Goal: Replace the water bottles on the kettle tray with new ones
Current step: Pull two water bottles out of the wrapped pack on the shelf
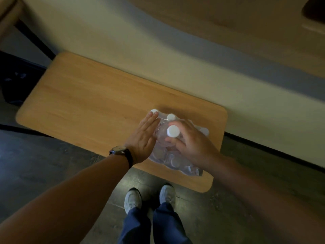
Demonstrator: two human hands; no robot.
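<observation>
Hands (140, 138) grip crinkled plastic-wrapped bottle pack (175, 159).

No legible txt anywhere (bottle pack (173, 155) too blurry).

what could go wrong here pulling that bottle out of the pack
1. The right hand grips one bottle inside the plastic-wrapped pack; if the wrap catches, the whole pack might lift or drag along.
2. The left hand lies flat and open against the pack's side, so it braces only lightly and the pack might slide.
3. The pack sits near the table's front right corner, so a hard tug could tip bottles toward the floor.
</observation>
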